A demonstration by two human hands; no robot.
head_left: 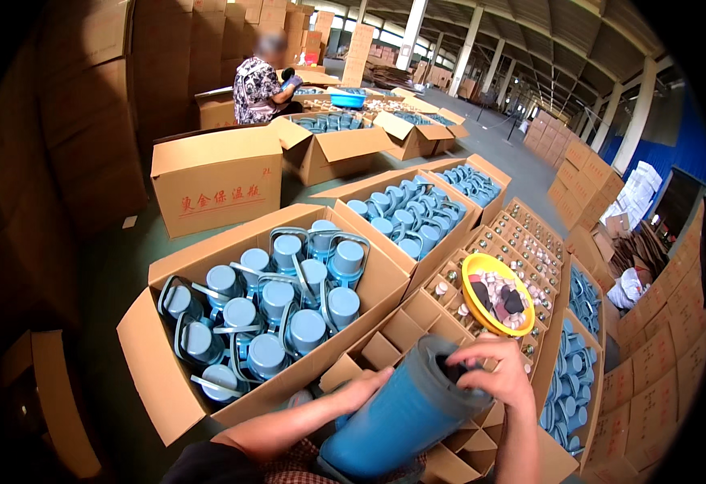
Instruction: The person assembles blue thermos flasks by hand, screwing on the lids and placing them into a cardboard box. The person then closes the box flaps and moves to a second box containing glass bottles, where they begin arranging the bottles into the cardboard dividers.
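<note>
A blue, tube-shaped thermos casing lies tilted across my lap, its dark open end pointing up and to the right. Pressed around its left side, my left hand steadies it. At the open end my right hand has its fingers bent in over the rim. Whatever those fingertips pinch is hidden inside the dark mouth. Just beyond the casing is a divided carton with bare cardboard cells. A yellow basin holding pinkish-white pieces and dark pads rests on cells with shiny-topped flask liners.
Left of me, an open carton holds blue thermoses with handles. More filled cartons stand ahead and at the right. A closed carton sits farther off. Tall box stacks line the left. A seated person works near a blue basin.
</note>
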